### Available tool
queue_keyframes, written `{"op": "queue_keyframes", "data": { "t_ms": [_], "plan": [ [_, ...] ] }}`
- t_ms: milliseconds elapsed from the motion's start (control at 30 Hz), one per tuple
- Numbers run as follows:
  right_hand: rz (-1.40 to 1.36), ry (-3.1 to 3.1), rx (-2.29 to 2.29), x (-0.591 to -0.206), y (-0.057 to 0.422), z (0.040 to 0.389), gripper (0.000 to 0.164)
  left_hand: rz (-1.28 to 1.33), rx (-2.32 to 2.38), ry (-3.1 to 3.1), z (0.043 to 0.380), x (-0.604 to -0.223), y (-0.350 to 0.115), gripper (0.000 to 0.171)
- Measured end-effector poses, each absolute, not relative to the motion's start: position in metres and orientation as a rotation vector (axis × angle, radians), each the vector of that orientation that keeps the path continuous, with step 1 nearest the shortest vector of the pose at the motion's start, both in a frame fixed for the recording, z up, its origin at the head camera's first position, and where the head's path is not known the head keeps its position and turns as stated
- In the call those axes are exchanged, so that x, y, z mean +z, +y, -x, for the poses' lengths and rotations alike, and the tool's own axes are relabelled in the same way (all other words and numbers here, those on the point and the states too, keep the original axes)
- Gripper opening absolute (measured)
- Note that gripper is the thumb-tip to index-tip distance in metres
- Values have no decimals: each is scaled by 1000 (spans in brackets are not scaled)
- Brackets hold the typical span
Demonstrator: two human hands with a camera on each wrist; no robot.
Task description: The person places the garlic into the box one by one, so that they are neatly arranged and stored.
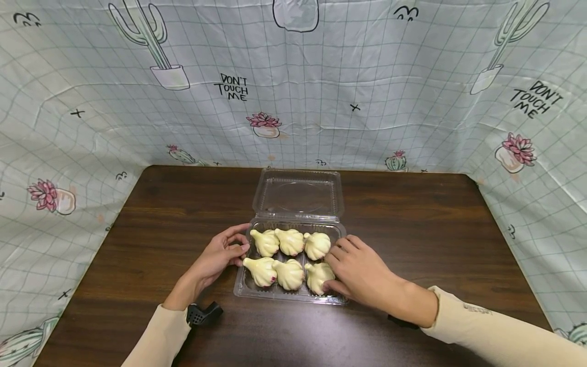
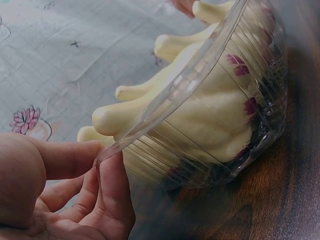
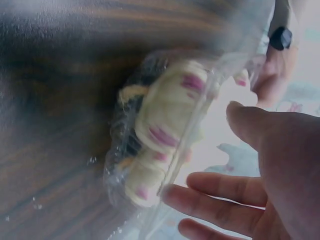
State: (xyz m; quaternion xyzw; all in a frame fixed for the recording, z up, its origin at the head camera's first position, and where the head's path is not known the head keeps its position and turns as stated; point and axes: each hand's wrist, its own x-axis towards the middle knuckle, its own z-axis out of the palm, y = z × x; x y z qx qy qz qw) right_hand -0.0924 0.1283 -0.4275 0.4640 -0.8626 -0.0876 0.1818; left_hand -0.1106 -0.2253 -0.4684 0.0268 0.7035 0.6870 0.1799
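Observation:
A clear plastic clamshell box (image 1: 293, 295) lies with its lid thrown back, and several pale garlic bulbs (image 1: 290, 242) with purple marks fill it in two rows. At the left rim my left hand (image 1: 220, 257) pinches the box edge between thumb and forefinger, plain in the left wrist view. Over the right side reaches my right hand (image 1: 359, 270), its thumb at the front right garlic bulb (image 1: 316, 279). Seen from the right wrist, the fingers (image 3: 215, 207) are fairly straight and spread apart from the thumb, close to the rim and a bulb.
Behind the bulbs the transparent lid (image 1: 298, 196) leans back, hinged to the box. Dark brown wood makes up the tabletop (image 1: 412, 219). A patterned cloth (image 1: 293, 102) with cactus drawings hangs around its back and sides.

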Motion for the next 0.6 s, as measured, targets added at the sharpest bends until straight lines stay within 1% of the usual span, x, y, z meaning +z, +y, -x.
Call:
{"op": "queue_keyframes", "data": {
  "t_ms": [133,300,367,467,500,533,600],
  "plan": [
    [-1262,-2455,-169,-423,136,97,43,-72,1940,1987,111,-468,-225,61],
    [-1159,-2467,-38,-422,149,108,43,-60,1929,1989,111,-467,-225,61],
    [-1122,-2462,5,-424,155,112,50,-60,1926,1987,111,-467,-225,62],
    [-1076,-2471,66,-426,164,120,66,-65,1926,1985,110,-466,-225,62],
    [-1058,-2484,81,-427,167,122,67,-67,1926,1984,110,-466,-225,62],
    [-1038,-2503,93,-428,170,125,65,-70,1926,1983,110,-465,-225,62],
    [-993,-2547,106,-430,175,131,56,-71,1925,1984,111,-465,-226,62]
  ]
}}
